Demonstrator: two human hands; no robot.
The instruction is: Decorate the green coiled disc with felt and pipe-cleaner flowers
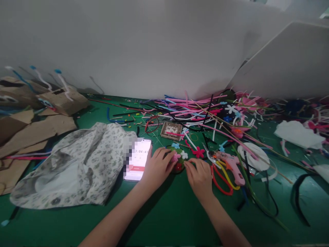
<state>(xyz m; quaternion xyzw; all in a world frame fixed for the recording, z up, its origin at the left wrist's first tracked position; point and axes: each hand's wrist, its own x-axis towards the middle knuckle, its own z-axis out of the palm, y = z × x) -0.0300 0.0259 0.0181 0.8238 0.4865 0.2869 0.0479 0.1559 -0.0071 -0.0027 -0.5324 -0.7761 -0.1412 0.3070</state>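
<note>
A small round dark-green piece, with pipe-cleaner flowers on it, lies on the green table between my hands. On it I see a light blue flower (175, 145), a white flower (184, 155), a pink flower (176, 157) and a red part (178, 167). My left hand (159, 165) grips the left side of this piece, fingers closed at the pink flower. At the right edge, my right hand (199, 174) is closed in a pinch; whatever sits between its fingertips is too small to make out. A loose red flower (198, 152) lies just beyond my right hand.
Left of my left hand are a phone (137, 159) and a patterned cloth (84, 164). Cardboard pieces (48, 132) lie farther left. To the right are red-handled scissors (222, 181), yellow-handled pliers (226, 171) and a pink glue gun (235, 166). Pipe cleaners (180, 106) heap behind.
</note>
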